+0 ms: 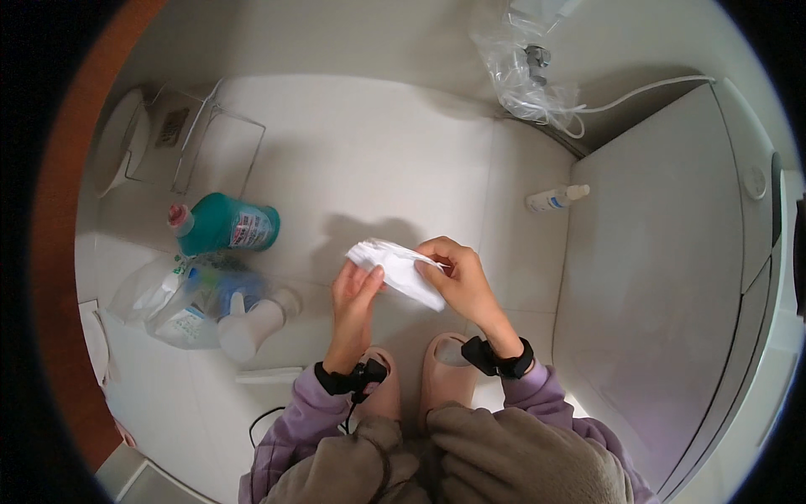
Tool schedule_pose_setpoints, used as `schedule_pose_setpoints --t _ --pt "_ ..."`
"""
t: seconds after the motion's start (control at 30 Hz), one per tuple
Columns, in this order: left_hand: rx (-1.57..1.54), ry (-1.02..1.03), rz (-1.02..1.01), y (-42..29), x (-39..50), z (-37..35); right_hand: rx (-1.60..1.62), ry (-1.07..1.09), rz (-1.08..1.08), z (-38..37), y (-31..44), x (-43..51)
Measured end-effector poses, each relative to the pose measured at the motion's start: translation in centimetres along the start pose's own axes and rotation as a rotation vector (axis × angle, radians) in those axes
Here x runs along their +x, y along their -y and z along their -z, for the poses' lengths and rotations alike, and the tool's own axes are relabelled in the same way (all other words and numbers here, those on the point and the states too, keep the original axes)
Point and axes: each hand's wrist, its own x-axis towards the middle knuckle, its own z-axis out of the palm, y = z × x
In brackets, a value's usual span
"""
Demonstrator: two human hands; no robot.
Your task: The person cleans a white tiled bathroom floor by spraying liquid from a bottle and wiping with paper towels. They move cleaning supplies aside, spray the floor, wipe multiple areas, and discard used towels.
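A folded white piece of tissue or thin cloth (pixel 403 272) is held in front of me above the tiled floor. My left hand (pixel 356 293) grips its left end, thumb on top. At its right side my right hand (pixel 458 277) pinches the edge between thumb and fingers. What lies under the folds is hidden. Both wrists wear black bands with small devices. Below the hands are two pink slippers (pixel 450 372) on my feet.
Left on the floor are a teal bottle (pixel 211 223), a clear plastic bag (pixel 167 309), a white jug-like container (pixel 252 327) and a wire rack (pixel 217 132). A white spray bottle (pixel 554 198) lies near a white appliance (pixel 655 264). Plastic wraps a wall tap (pixel 537 63).
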Motion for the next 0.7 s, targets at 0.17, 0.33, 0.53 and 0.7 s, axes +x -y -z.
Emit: schedule_pose_setpoints --t 0.17,0.33,0.53,0.7 --pt "0.074 0.046 0.077 0.6 0.0 -0.1 0.127 0.007 -0.177 -0.1 -1.2 0.1" --pt "0.121 -0.009 -0.102 0.8 0.4 0.7 0.175 0.041 -0.099 0.5 -2.0 0.2" --pt "0.212 0.105 -0.187 0.5 0.4 1.2 0.470 0.007 -0.223 0.1 -1.6 0.9" --pt "0.283 0.128 -0.244 -0.4 0.8 1.3 0.441 0.066 -0.307 0.2 -1.0 1.3"
